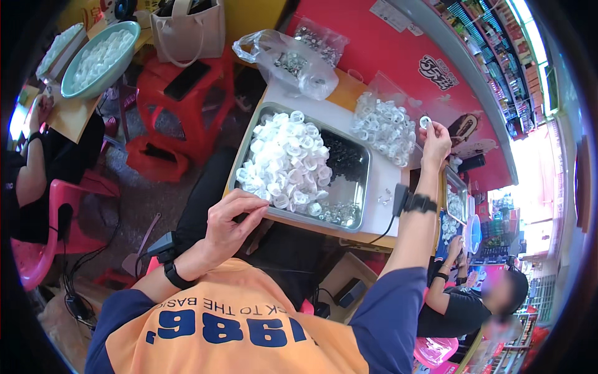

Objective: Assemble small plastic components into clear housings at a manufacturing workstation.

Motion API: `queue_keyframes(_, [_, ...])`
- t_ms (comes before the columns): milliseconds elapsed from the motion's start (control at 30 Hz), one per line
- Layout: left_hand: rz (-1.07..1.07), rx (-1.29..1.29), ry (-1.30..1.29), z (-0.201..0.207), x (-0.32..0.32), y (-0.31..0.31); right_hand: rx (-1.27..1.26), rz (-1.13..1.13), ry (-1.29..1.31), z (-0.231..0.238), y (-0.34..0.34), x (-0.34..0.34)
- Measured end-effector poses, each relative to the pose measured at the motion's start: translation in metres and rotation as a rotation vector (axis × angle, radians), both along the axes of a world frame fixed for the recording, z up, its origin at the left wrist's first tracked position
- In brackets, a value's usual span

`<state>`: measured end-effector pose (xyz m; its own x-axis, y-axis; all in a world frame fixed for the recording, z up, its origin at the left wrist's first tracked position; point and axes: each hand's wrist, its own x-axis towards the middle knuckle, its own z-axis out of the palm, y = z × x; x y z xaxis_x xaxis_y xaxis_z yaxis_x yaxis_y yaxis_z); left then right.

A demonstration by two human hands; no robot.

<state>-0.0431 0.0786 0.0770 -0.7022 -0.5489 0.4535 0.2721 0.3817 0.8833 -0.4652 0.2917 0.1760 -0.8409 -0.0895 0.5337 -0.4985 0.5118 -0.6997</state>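
Note:
My right hand (437,144) is raised at the right, beyond the table's edge. It pinches a small round white plastic cap (425,122) between thumb and fingertips. My left hand (232,219) hovers at the near left corner of a metal tray (366,194), its fingertips pressed together; whatever they may hold is too small to make out. Heaped in the tray's left part are white plastic caps (283,162). Small black parts (341,156) lie in its far right, and small clear or metallic pieces (339,212) along its near right.
Right of the tray sits a clear bag of white caps (385,124); behind it, a bag of metal parts (293,65). A red stool (187,112) carries a phone (187,81). One person (461,305) works at the right, another (31,168) at the left near a green basin (132,55).

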Motion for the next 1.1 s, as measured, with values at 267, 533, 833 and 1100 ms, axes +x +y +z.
queue_keyframes(267, [0.033, 0.068, -0.073, -0.007, 0.006, -0.013, 0.282, 0.336, -0.149, -0.032, -0.062, 0.115])
queue_keyframes(533, [-0.098, 0.186, -0.118, -0.002, -0.006, -0.001, 0.844, 0.550, -0.234, -0.088, -0.029, 0.230])
queue_keyframes(833, [-0.181, 0.180, -0.189, 0.000, -0.007, 0.005, 0.385, 0.433, -0.651, -0.096, -0.019, 0.230])
queue_keyframes(1100, [-0.410, 0.464, -0.259, 0.014, -0.035, 0.014, -0.537, 0.725, -1.240, -0.100, -0.011, 0.249])
